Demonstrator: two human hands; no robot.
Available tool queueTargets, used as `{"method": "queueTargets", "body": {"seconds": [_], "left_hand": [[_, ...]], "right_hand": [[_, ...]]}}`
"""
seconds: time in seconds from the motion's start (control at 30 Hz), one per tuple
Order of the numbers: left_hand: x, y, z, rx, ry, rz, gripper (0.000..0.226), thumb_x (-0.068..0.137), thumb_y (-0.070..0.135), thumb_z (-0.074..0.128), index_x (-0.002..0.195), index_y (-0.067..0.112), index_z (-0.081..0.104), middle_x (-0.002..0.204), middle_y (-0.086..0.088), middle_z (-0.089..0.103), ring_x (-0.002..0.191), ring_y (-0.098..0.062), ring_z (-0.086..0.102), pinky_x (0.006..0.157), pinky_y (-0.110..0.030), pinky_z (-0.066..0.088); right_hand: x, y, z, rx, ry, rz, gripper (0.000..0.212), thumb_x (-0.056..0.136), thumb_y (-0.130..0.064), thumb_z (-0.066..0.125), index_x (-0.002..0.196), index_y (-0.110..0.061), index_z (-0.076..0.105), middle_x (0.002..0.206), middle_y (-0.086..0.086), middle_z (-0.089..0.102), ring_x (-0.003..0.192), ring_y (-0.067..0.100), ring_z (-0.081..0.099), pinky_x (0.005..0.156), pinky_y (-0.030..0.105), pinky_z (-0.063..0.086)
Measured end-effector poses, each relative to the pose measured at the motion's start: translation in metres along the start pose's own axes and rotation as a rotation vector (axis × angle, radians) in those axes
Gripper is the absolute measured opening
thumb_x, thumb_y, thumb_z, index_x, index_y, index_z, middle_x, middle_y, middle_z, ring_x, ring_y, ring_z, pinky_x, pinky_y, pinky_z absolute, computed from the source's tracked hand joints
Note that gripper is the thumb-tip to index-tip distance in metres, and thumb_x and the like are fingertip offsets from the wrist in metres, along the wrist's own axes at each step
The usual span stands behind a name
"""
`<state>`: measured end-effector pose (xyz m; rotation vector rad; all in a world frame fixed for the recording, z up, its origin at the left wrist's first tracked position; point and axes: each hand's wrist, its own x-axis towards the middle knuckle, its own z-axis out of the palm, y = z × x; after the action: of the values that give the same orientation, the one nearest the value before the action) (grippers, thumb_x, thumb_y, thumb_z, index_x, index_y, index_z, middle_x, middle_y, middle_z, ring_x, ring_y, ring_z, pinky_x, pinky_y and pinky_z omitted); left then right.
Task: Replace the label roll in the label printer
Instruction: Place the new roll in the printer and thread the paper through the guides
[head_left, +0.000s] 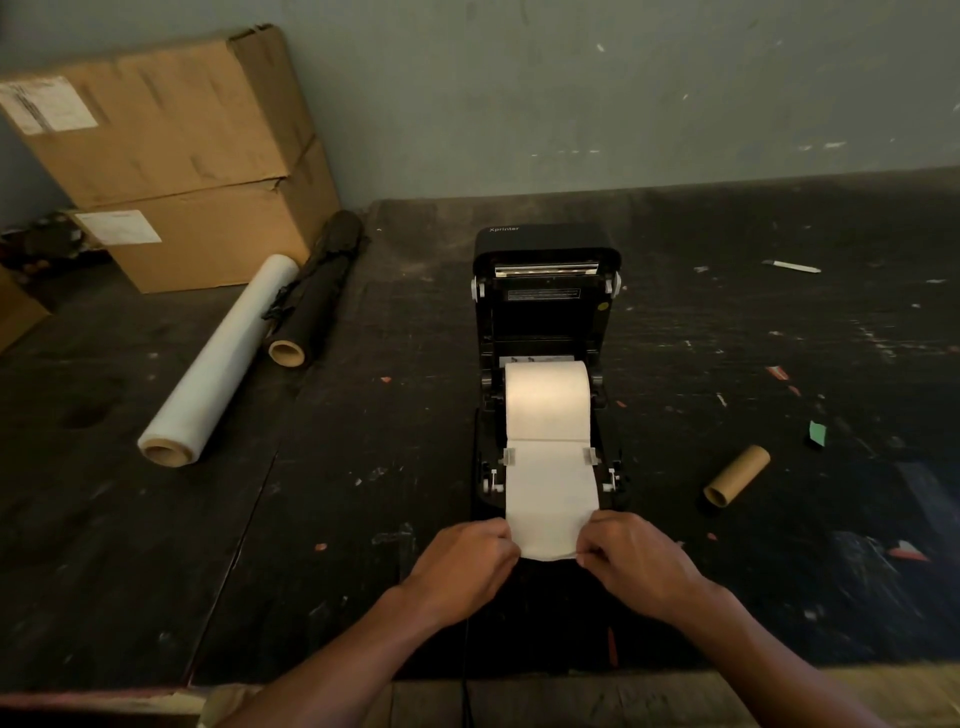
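pulling the label strip out of the open printer

standing over the dark, scuffed table (727, 322), a person has both hands at the near edge. the left hand (467, 558) is closed on the left side of the white label strip (550, 499), and the right hand (631, 561) pinches its right side; fingers of both are curled around the paper's free end, which droops just past the front of the label printer (545, 244).

the printer sits near the middle of the table, its lid tipped up and back so the inside shows. the label roll (546, 400) lies in the open bay, and its strip runs forward between two small grey guides (589, 455) and out over the front lip to the hands.

toward the right side of the table, well apart from the printer, an empty cardboard core (736, 476) lies on its side at a slant. a small green scrap (817, 433) rests near it, and a pale pen-like stick (792, 266) lies farther back.

on the left side, a roll of clear wrap (218, 364) and a black roll (317, 291) lie side by side, angled toward the far left corner, where two cardboard boxes (171, 156) are stacked against the wall.
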<state>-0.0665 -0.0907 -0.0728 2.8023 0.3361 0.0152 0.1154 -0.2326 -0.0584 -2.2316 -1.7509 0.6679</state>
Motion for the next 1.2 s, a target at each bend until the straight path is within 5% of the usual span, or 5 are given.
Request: {"method": "queueTargets", "body": {"seconds": [0.97, 1.2], "left_hand": [[0.002, 0.005, -0.003, 0.056, -0.129, 0.027, 0.026, 0.095, 0.020, 0.047, 0.095, 0.010, 0.071, 0.099, -0.003, 0.061, 0.088, -0.021, 0.060, 0.077, -0.040, 0.052], [0.016, 0.007, -0.035, -0.048, -0.338, 0.007, 0.025, 0.092, 0.031, 0.057, 0.102, 0.014, 0.072, 0.102, -0.004, 0.067, 0.091, -0.018, 0.062, 0.080, -0.039, 0.053]], "right_hand": [[0.004, 0.000, -0.002, -0.025, -0.131, 0.032, 0.009, 0.090, -0.026, 0.057, 0.093, -0.024, 0.065, 0.104, -0.007, 0.061, 0.091, 0.005, 0.058, 0.084, 0.027, 0.051], [0.008, 0.004, -0.014, 0.011, -0.237, -0.006, 0.012, 0.089, -0.027, 0.058, 0.096, -0.024, 0.067, 0.096, -0.013, 0.058, 0.087, 0.000, 0.054, 0.074, 0.014, 0.041]]}}
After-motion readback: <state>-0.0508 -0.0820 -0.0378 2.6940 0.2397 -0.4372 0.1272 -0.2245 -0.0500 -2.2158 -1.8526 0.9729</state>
